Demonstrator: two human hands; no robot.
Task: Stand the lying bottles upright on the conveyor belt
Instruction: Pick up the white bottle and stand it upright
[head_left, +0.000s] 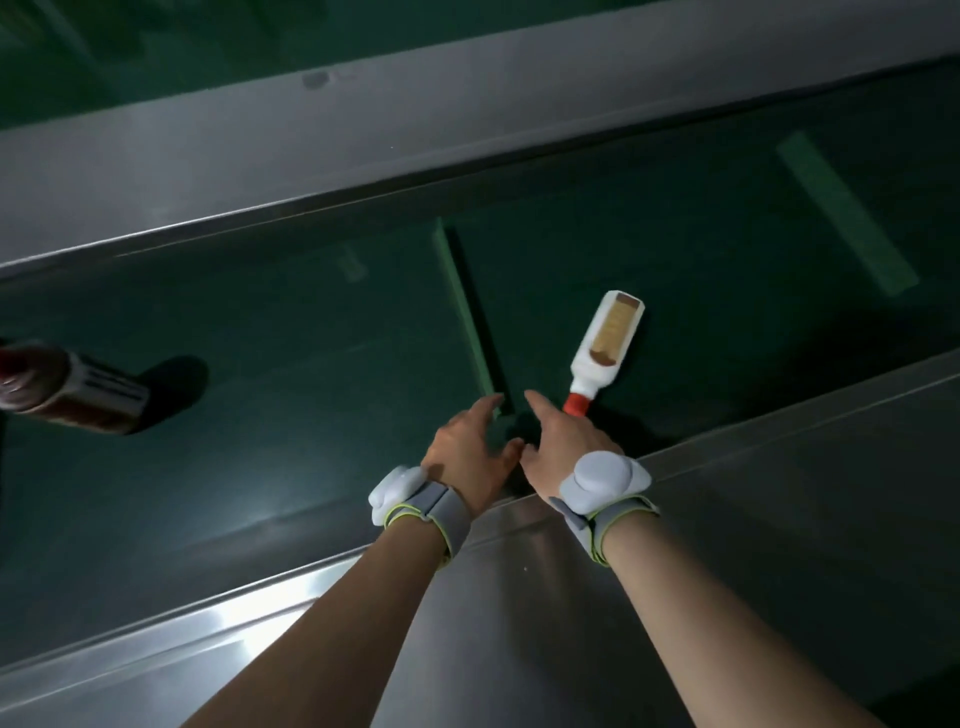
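A white bottle (607, 345) with a red cap and a tan label lies on the dark green conveyor belt (291, 322), cap pointing toward the near rail. My right hand (563, 441) hovers just left of the red cap with fingers spread and holds nothing. Beside it, my left hand (470, 449) is also open and empty, thumb close to the right hand. A dark brown bottle (67, 387) with a white striped label stands at the far left of the belt. Both wrists wear grey bands.
A raised green cleat (465, 312) crosses the belt just left of the white bottle; another cleat (844, 213) lies farther right. Steel side rails run along the near edge (779, 493) and the far edge (363, 145) of the belt.
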